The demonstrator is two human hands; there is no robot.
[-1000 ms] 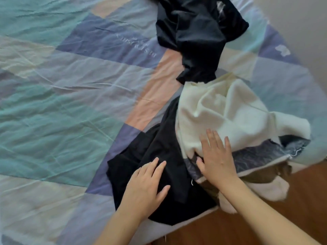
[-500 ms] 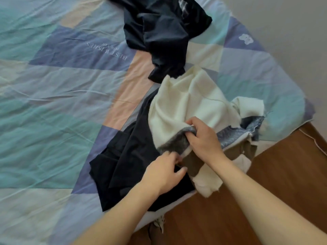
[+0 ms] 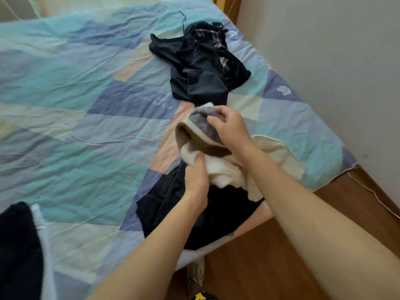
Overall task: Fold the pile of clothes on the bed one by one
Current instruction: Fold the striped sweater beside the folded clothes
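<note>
A wall (image 3: 324, 61), pale and plain, fills the 1 to 3 o'clock part of the view. A wooden floor (image 3: 270, 267) shows from 4 to 6 o'clock, its boards reddish brown. A thin white cord (image 3: 376, 199) lies on the floor at 4 o'clock, running along the foot of the wall. At 12 o'clock, against the wall, stands a narrow strip of wooden trim (image 3: 227, 5). At 6 o'clock, on the bottom edge, sits a small dark thing with yellow marks (image 3: 202, 296), too cut off to tell.
</note>
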